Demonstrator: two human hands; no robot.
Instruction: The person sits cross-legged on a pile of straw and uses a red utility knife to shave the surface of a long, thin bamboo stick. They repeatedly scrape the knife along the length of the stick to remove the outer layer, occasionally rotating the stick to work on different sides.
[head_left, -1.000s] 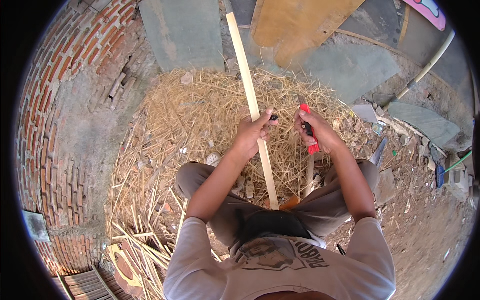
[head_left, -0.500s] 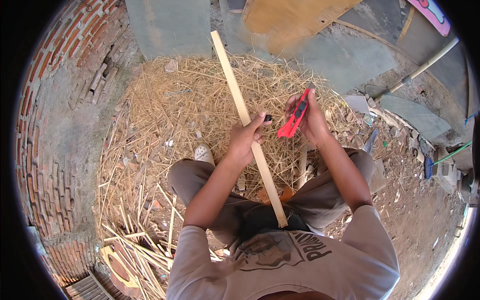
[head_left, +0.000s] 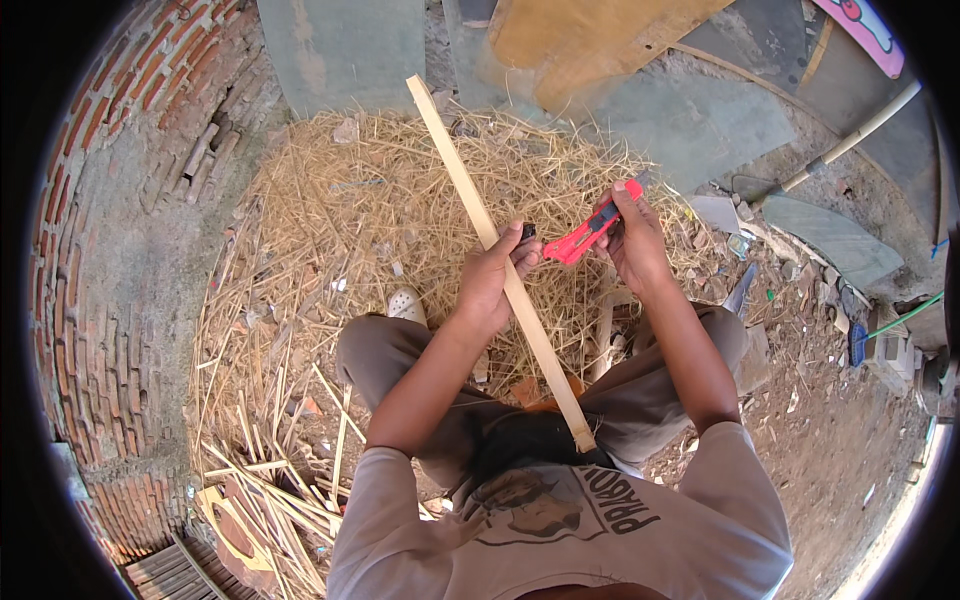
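My left hand (head_left: pixel 487 282) is closed around the middle of a long, pale wooden strip (head_left: pixel 545 350). The strip slants from the shavings at the top down to my lap. A small black piece (head_left: pixel 528 232) shows at the fingertips of that same hand; its kind is hard to make out. In my right hand (head_left: pixel 640 248) is a red utility knife (head_left: pixel 575 243) with a dark slider, gripped near its blade end. The grey blade points up and right, away from the strip. The knife's rear end is at my left fingertips; whether they touch is unclear.
Thin shavings (head_left: pixel 330 200) cover the ground ahead. Split sticks (head_left: pixel 290 510) lie in a heap at the lower left. A brick wall (head_left: pixel 120 330) rises on the left. Grey boards (head_left: pixel 345 60) lie at the back, and a pole (head_left: pixel 850 140) leans at the far right.
The knife has tilted flatter, its rear end now up against my left fingertips. The strip's upper end has shifted left and its lower end right.
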